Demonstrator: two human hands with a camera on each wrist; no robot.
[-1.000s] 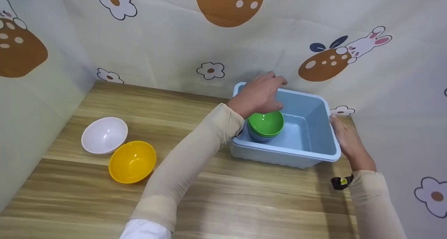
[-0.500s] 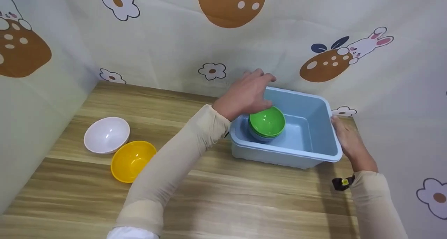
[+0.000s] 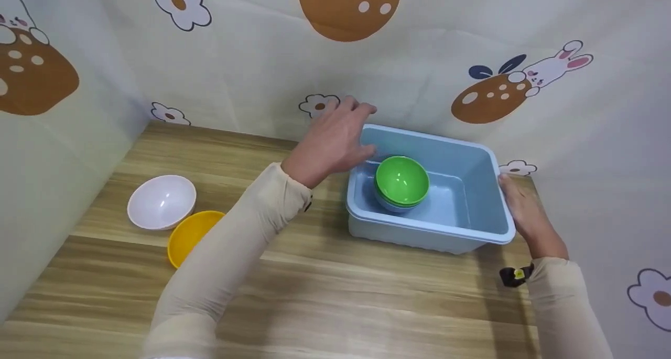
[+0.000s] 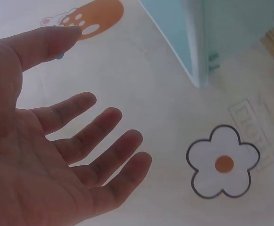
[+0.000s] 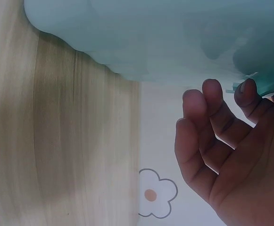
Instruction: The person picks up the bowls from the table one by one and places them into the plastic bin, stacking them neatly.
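above the far left corner of the blue bin (image 3: 474,233), my left hand (image 3: 335,139) spread and empty, green bowl (image 3: 401,180) stacked inside near its left wall, my right hand (image 3: 524,209) relaxed against the right rim, white bowl (image 3: 161,202) and yellow bowl (image 3: 187,236) well apart on the wooden table (image 3: 341,296)

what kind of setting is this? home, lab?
Probably a staged tabletop recording booth, not a home kitchen. A wood-grain table is boxed in by a cartoon-print backdrop on three sides, and it holds only plastic bowls, a white bowl among them, and a blue bin.
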